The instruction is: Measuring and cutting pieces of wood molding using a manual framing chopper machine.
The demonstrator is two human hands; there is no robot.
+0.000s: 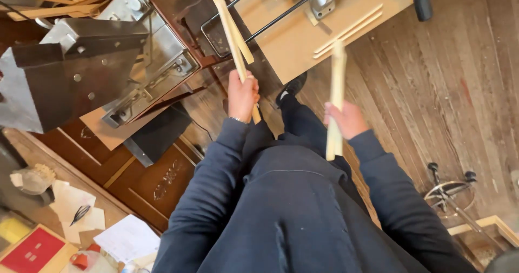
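Soft, even daylight fills the room, with faint shadows. The wooden strip [337, 97] in the right hand [346, 120] smears with motion; edges bend slightly.

Both arms wear long dark navy sleeves of soft, sweatshirt-like cloth, ribbed at the cuffs. A thin band shows at the left wrist [238, 120]. The trousers [294, 197] are the same navy, and a black shoe [291, 87] shows at 12 o'clock.
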